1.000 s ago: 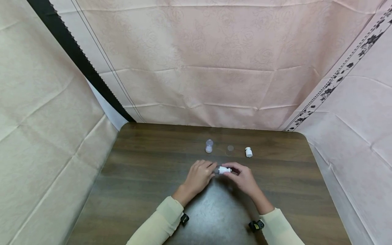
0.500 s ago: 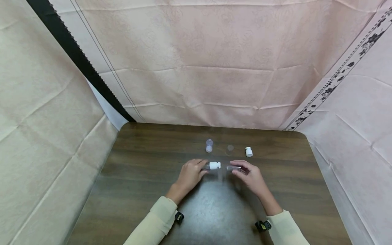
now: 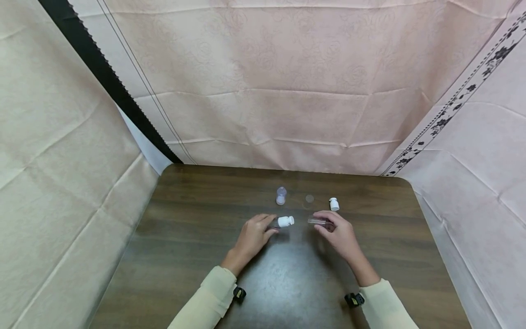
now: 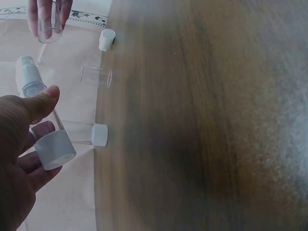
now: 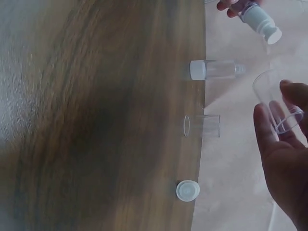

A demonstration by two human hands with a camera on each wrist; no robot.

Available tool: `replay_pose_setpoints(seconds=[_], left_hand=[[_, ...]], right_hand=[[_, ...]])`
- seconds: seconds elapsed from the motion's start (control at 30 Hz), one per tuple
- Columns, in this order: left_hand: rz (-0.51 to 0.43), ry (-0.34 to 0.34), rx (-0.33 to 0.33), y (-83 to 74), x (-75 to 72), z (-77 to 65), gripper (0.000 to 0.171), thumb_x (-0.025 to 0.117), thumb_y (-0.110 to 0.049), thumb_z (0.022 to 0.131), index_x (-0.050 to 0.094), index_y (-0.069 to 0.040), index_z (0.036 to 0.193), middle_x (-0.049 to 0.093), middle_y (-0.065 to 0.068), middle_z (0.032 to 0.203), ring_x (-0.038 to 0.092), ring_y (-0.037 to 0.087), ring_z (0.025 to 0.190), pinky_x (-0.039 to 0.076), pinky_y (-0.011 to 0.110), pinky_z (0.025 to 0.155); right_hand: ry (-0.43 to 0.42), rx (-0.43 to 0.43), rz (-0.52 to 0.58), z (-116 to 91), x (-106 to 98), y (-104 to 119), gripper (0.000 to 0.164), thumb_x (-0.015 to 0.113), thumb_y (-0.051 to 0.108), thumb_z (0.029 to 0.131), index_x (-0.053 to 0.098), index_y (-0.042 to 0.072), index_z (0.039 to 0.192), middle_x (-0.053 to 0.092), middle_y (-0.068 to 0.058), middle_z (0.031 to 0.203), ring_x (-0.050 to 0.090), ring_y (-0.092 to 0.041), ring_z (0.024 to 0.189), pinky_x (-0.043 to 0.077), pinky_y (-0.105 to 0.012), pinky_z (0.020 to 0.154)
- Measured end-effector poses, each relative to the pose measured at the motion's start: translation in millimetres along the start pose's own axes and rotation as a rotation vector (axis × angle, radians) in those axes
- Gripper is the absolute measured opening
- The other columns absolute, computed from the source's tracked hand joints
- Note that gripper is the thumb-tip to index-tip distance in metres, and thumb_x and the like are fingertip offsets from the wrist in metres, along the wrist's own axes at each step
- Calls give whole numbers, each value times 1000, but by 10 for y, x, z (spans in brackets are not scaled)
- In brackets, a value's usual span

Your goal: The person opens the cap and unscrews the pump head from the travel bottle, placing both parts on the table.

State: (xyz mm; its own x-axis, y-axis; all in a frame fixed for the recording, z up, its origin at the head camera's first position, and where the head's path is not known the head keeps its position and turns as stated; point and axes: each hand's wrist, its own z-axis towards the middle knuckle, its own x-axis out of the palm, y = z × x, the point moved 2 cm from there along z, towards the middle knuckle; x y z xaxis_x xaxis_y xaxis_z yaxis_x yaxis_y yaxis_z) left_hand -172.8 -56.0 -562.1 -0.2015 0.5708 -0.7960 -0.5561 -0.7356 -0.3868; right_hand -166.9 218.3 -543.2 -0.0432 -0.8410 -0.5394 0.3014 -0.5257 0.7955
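My left hand (image 3: 250, 235) holds a small clear pump bottle (image 3: 284, 222) on its side above the table, its white pump top facing right. In the left wrist view the bottle's white base (image 4: 55, 150) rests against the curled fingers, with the thumb along the clear body. My right hand (image 3: 342, 234) pinches a clear hollow cap (image 3: 317, 221) between thumb and fingers. It is see-through in the right wrist view, where the cap's wall (image 5: 267, 91) shows. A short gap separates the cap from the pump top.
Beyond the hands, a clear bottle with a white base (image 3: 281, 197) stands on the brown wooden table (image 3: 197, 228). To its right are another clear cap (image 3: 309, 198) and a loose white pump top (image 3: 334, 204). Pale cloth (image 3: 263, 114) hangs behind the table's far edge.
Bottle and clear cap were together at first. Then the hands drew apart, the cap coming off to the right with my right hand. Since then the right hand has shifted slightly right and away.
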Motion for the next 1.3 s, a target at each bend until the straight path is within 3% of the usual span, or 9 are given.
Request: replay_pose_setpoints(seconds=[0.17, 0.3, 0.4, 0.57, 0.73, 0.9, 1.1, 1.3], left_hand=[[-31, -28, 8, 13, 24, -9, 46, 90, -23, 79, 76, -7, 120, 77, 6, 110, 74, 22, 100, 61, 36, 83], [-54, -24, -1, 34, 46, -18, 46, 90, -22, 79, 76, -6, 120, 77, 6, 110, 74, 22, 100, 61, 36, 83], [-61, -25, -1, 48, 57, -25, 46, 90, -22, 79, 76, -6, 120, 77, 7, 110, 74, 22, 99, 61, 35, 83], [-64, -26, -1, 59, 63, -31, 46, 89, -23, 80, 76, -6, 121, 76, 6, 110, 74, 21, 99, 61, 35, 82], [-69, -23, -11, 61, 69, -38, 46, 89, -22, 80, 76, -6, 121, 76, 6, 111, 74, 22, 100, 61, 35, 83], [-65, -24, -12, 64, 67, -44, 46, 89, -23, 80, 76, -6, 121, 77, 7, 111, 74, 22, 100, 61, 35, 83], [-69, -9, -25, 81, 79, -53, 46, 87, -26, 82, 76, -7, 122, 77, 7, 112, 74, 22, 101, 61, 35, 84], [-74, -8, -35, 91, 103, -65, 46, 87, -27, 82, 76, -7, 122, 77, 6, 111, 74, 21, 101, 61, 36, 84]], right_hand=[[-16, -105, -213, 48, 58, -40, 30, 84, 1, 83, 75, 9, 111, 73, -6, 111, 69, -15, 86, 59, -30, 72], [-21, -206, -306, 82, 147, -81, 31, 85, -3, 80, 74, 4, 108, 72, -10, 109, 71, -22, 89, 60, -40, 75], [4, -222, -349, 122, 211, -108, 31, 85, -5, 79, 74, 1, 107, 71, -13, 107, 70, -29, 96, 59, -45, 82], [128, -144, -449, 216, 298, -136, 27, 81, 0, 85, 73, 2, 111, 69, -14, 111, 64, -34, 106, 55, -49, 91], [227, -115, -528, 292, 363, -168, 26, 78, 0, 88, 72, 3, 113, 67, -16, 112, 64, -36, 103, 57, -47, 88], [284, -101, -564, 340, 418, -214, 26, 77, 0, 88, 70, 3, 112, 67, -17, 109, 64, -36, 97, 58, -47, 82], [357, -19, -569, 382, 469, -255, 30, 77, 2, 89, 67, 3, 116, 67, -18, 111, 65, -35, 97, 59, -45, 83], [374, 16, -557, 400, 494, -261, 34, 78, 4, 89, 62, 2, 119, 67, -17, 109, 65, -34, 98, 58, -46, 83]])
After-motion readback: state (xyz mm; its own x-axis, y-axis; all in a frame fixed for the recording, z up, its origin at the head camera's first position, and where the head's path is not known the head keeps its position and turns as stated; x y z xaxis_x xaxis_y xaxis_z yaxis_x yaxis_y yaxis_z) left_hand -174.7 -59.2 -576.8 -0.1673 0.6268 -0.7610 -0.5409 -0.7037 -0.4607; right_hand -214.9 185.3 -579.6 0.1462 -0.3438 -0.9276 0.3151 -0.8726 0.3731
